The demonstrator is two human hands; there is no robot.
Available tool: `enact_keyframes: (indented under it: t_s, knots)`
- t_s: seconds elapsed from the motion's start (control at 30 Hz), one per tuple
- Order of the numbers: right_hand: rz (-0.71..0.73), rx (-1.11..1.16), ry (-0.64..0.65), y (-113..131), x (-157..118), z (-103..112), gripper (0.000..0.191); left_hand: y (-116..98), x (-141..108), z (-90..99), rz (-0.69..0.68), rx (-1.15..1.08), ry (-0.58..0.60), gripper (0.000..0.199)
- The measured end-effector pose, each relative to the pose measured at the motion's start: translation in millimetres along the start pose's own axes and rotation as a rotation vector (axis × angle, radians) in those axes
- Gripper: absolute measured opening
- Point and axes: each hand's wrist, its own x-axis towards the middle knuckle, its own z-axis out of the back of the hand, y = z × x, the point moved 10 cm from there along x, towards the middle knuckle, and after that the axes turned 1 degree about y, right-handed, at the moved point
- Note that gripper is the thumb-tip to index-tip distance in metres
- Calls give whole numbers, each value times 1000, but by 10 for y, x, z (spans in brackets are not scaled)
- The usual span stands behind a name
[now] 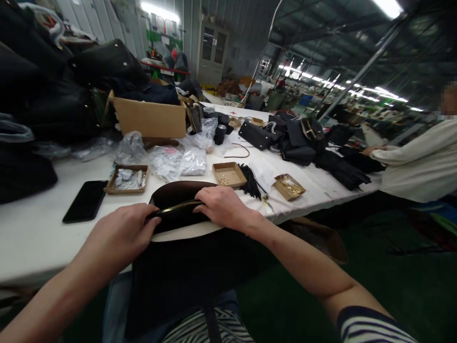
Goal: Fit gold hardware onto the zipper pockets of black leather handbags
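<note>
A black bag (185, 267) with a brown lining and a pale inner edge lies at the table's front edge, over the person's lap, its mouth open upward. A strip with a gold zipper (178, 207) runs across the mouth. My left hand (130, 226) pinches the strip's left end between thumb and fingers. At the other end, my right hand (217, 205) pinches the strip near the bag's back edge. The bag's inside is dark.
On the white table (185, 166) are a black phone (85, 201), small cardboard trays (229, 174) with metal parts, plastic bags (166, 159), a cardboard box (150, 116) and black bags (257, 136). A person in a pale top (421, 157) stands at the right.
</note>
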Motion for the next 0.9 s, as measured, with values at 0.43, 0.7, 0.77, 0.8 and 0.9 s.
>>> enact_keyframes:
  t_s: [0.43,0.7,0.77,0.8,0.9]
  knots:
    - [323,24,113,133,-86,66,13,-281,-100,-4,-52,244,7,31]
    - [215,-147,6,566,-6,-66,7,-298,-55,-28,-53,269,28,28]
    - [242,-158,28,583,5,-128,13,-287,-62,-28,-49,272,36,28]
    - [262,-159,36,581,3,-146,15,-279,-62,-34,-52,270,44,28]
    - [291,-164,41,548,-5,-158,17,-247,-37,-44,-78,220,52,29]
